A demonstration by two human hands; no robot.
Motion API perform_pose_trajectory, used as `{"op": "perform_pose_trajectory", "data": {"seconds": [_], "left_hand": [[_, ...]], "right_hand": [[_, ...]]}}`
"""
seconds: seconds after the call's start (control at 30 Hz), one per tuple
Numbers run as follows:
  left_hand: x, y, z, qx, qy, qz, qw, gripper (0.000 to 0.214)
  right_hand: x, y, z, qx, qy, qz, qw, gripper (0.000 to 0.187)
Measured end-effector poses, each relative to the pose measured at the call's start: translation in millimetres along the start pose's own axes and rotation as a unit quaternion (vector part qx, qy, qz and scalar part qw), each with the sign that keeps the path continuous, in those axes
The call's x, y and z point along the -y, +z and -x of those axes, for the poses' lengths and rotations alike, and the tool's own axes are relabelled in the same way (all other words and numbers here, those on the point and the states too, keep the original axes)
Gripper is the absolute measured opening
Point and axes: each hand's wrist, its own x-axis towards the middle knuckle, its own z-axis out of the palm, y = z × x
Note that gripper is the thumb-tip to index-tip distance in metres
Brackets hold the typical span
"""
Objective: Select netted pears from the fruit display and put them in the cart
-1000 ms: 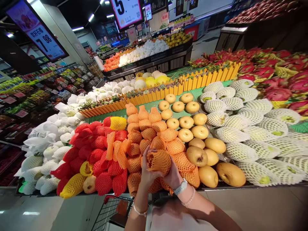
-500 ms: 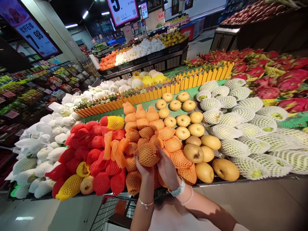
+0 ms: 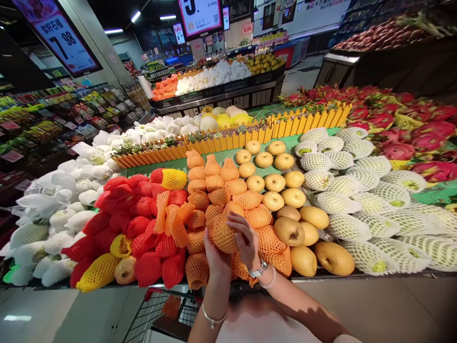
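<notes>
Fruit [image 3: 219, 240]: over the orange pile [image 3: 219, 196]; likely weighty, firm, bruisable.
Net [image 3: 223, 226]: soft, grippy, I judge.
Left hand [image 3: 217, 261]: my palm cups it, below and left.
Right hand [image 3: 247, 240]: fingers over its right side, grip unclear.
Best hold: low, full-palmed.

The left hand [image 3: 217, 262] cups a netted fruit [image 3: 220, 234] while the right hand [image 3: 249, 242] touches it.

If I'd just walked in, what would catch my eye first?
Front and centre, a round fruit in orange foam netting sits in the person's left hand, the right hand at its side. To the picture's left lies a heap of fruits in bright red netting; behind, a low, slatted yellow-orange fence runs across.
</notes>
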Motion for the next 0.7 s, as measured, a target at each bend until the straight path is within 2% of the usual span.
{"op": "perform_pose_trajectory", "data": {"seconds": [0.1, 0.13, 0.2, 0.27, 0.3, 0.4, 0.5, 0.6, 0.7], "left_hand": [[-9, 14.8, 8, -0.008, 0.02, 0.045, 0.999, 0.061], [-9, 17.5, 10, 0.005, 0.044, 0.038, 0.998, 0.067], [-3, 20.2, 13, 0.035, 0.107, 0.006, 0.994, 0.095], [10, 20.4, 14, 0.064, 0.163, -0.039, 0.984, 0.115], [18, 19.8, 14, 0.077, 0.172, -0.066, 0.98, 0.117], [39, 16.5, 10, 0.092, 0.114, -0.152, 0.977, 0.105], [46, 13.5, 1, 0.083, 0.08, -0.195, 0.974, 0.098], [42, 14.3, -11, 0.077, 0.093, -0.178, 0.977, 0.091], [28, 18.2, -29, 0.04, 0.12, -0.128, 0.984, 0.076]], "right_hand": [[-1, 6, -8, -0.056, -0.034, -0.013, 0.998, 0.036], [-1, 7, -13, -0.083, -0.04, -0.026, 0.995, 0.036], [1, 7, -22, -0.119, -0.032, -0.053, 0.991, 0.036], [3, 4, -31, -0.106, 0.01, -0.077, 0.991, 0.041], [4, 3, -34, -0.087, 0.033, -0.086, 0.992, 0.045], [3, 3, -37, -0.047, 0.081, -0.101, 0.99, 0.054], [1, 8, -30, -0.076, 0.06, -0.074, 0.993, 0.047], [-4, 14, -24, -0.096, 0.024, -0.045, 0.994, 0.045], [-9, 16, -26, -0.05, 0.017, -0.038, 0.998, 0.045]]}}
